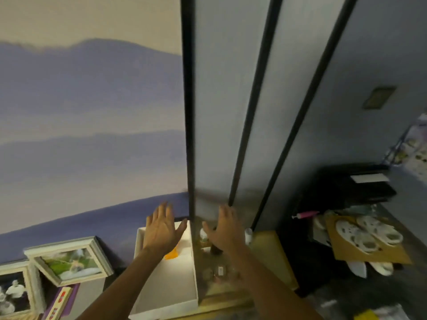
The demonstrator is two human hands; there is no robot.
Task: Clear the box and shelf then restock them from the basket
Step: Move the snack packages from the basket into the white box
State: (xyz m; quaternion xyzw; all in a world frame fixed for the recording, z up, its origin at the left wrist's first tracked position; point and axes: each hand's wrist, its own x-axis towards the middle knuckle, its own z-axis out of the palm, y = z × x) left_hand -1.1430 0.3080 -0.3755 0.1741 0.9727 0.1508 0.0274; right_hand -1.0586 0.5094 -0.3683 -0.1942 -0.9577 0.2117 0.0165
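My left hand (pixel 163 227) is raised with its fingers spread over the far end of a white shallow box (pixel 171 280). An orange item (pixel 171 253) lies in the box, partly hidden by my left wrist. My right hand (pixel 225 228) is also spread and empty, above a wooden shelf top (pixel 270 255). Small bottles (pixel 203 236) and little jars (pixel 219 271) stand on that shelf, blurred. No basket shows in this view.
Tall grey panels with black frames (pixel 233 112) rise behind the shelf. Picture frames (pixel 69 259) lean at the lower left. A black unit (pixel 353 183) and a board with white dishes (pixel 367 236) sit to the right. A mountain mural covers the left wall.
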